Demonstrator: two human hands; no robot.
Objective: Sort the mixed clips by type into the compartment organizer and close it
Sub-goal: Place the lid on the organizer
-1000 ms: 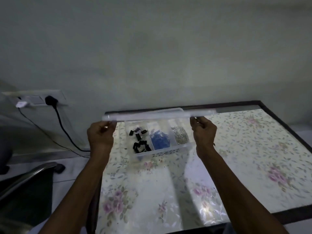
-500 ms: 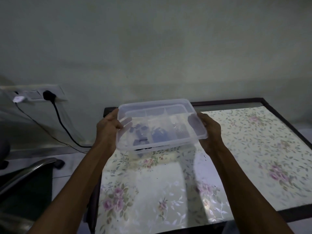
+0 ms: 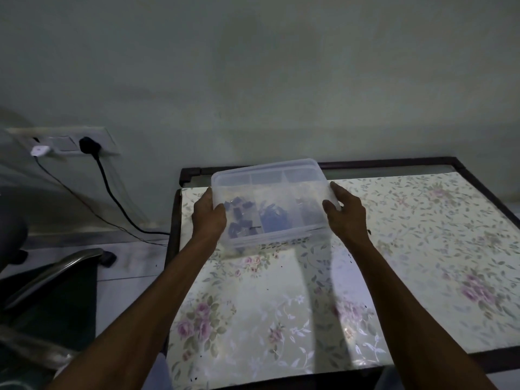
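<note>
Both forearms reach forward over the table, wrists level, with the lid between the hands. The left hand grips the lid's left edge, thumb curled on top. The right hand grips the right edge the same way. The lid lies over the organizer, whose front wall shows just below it. Black clips sit nearest the left hand, blue clips midway, and a blurred third batch nearest the right.

Both forearms bare, left hand and right hand ungloved
</note>
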